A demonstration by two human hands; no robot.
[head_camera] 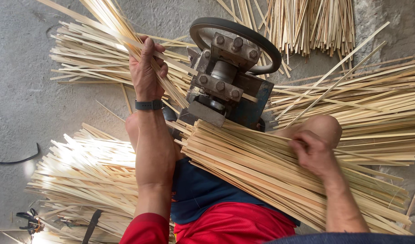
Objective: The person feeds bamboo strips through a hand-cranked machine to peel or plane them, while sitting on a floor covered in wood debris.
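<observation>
Down on the concrete floor (17,90), a person sits behind a small metal machine (225,86) with a dark wheel (261,43) at its far side. Left hand (146,68) is closed around a handful of thin bamboo strips (112,27), fingers wrapped over them, just beside the machine's left side; the strips run up and away to the top left. A dark wristband (148,105) sits on that wrist.

Right hand (312,151) rests on a thick bundle (261,169) of strips that lies across the lap, its near end butting against the machine's base. The fingers curl down onto the top strips, apparently pinching one or two, though the grip itself is hidden from this angle and I cannot tell how tight it is. A bare knee (325,126) shows just behind that hand.

More strips lie all around: a loose pile (80,176) at lower left, a spread (379,108) to the right, and a stack (307,22) at the top. The person wears red shorts (234,223) and a dark blue cloth (196,190) over the lap. A curved dark blade-like thing (22,158) lies on the floor at far left.
</observation>
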